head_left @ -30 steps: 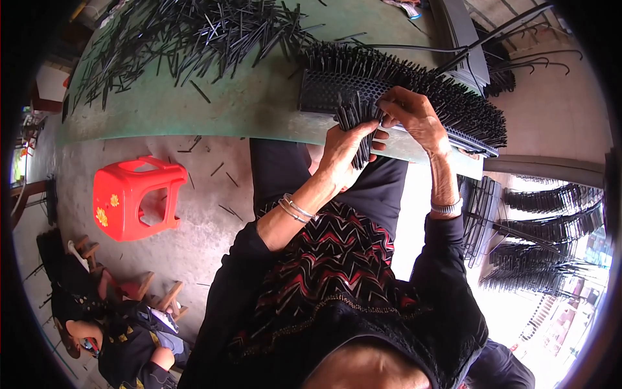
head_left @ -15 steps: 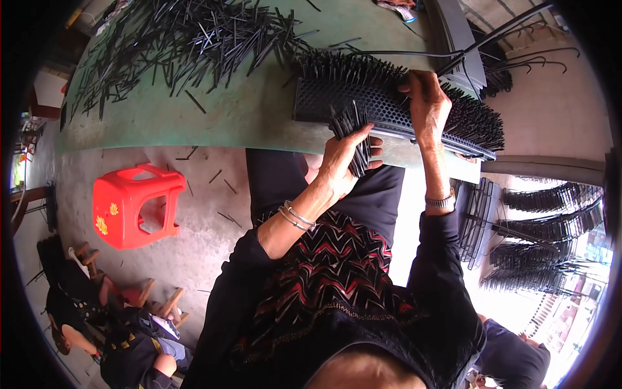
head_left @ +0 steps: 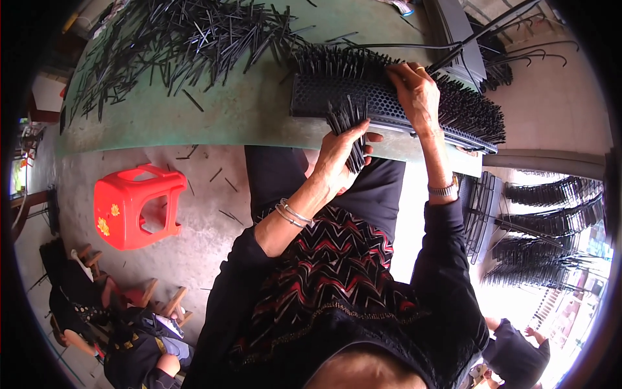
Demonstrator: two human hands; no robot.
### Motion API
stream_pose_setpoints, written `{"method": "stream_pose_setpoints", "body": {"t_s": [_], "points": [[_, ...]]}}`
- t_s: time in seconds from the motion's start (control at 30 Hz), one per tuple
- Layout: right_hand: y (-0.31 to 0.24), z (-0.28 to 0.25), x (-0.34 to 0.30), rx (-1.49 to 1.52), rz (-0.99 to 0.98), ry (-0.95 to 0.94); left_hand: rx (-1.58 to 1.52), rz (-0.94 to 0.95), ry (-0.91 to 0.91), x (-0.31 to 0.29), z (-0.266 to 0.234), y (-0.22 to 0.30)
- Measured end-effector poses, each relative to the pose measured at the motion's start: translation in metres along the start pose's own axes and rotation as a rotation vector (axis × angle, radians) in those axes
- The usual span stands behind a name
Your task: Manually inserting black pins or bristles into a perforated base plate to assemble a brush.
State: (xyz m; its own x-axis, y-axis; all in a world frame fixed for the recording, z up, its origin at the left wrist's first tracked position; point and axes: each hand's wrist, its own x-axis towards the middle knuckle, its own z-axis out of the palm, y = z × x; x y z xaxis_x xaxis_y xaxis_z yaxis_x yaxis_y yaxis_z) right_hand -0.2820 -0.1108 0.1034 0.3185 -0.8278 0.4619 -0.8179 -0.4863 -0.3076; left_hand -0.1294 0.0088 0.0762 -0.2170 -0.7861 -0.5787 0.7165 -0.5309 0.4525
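Note:
A bundle of thin black sticks point(head_left: 347, 115) stands upright in my left hand point(head_left: 334, 155), its fingers closed round it in front of the table's near edge. My right hand point(head_left: 418, 100) is over a long black perforated board point(head_left: 317, 97), fingertips pinched together at the row of sticks. Whatever sits between those fingertips is hidden. Rows of black sticks point(head_left: 470, 110) stand in the board's holes along its far side and right end. Its near left part shows bare holes. A loose heap of the same sticks point(head_left: 201, 39) lies at the far left.
The green tabletop point(head_left: 162, 126) ends just before my lap. Bent black metal rods point(head_left: 499, 29) reach over the board's right end, near stacked grey sheets point(head_left: 453, 45). A red plastic stool point(head_left: 123, 207) stands on the floor at left. Other people point(head_left: 133, 343) sit lower left and lower right.
My right hand has shifted slightly left and away from me along the board. My left hand keeps its bundle, moved only a little.

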Motion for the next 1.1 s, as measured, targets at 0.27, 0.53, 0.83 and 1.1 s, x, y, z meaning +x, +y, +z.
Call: {"method": "stream_pose_setpoints", "body": {"t_s": [0.27,0.53,0.83,1.1], "points": [[0.012,0.017,-0.004,-0.2,-0.127,0.124,-0.033,0.01,-0.001,0.009,-0.002,-0.004],[-0.023,-0.017,-0.018,0.195,0.089,0.005,0.021,0.044,0.022,0.001,0.001,0.002],[-0.026,-0.037,-0.024,0.803,0.368,-0.578,0.055,0.008,-0.081,0.0,0.004,0.003],[-0.024,-0.04,-0.033,0.867,0.389,-0.522,0.081,0.066,-0.031,-0.007,0.008,0.006]]}}
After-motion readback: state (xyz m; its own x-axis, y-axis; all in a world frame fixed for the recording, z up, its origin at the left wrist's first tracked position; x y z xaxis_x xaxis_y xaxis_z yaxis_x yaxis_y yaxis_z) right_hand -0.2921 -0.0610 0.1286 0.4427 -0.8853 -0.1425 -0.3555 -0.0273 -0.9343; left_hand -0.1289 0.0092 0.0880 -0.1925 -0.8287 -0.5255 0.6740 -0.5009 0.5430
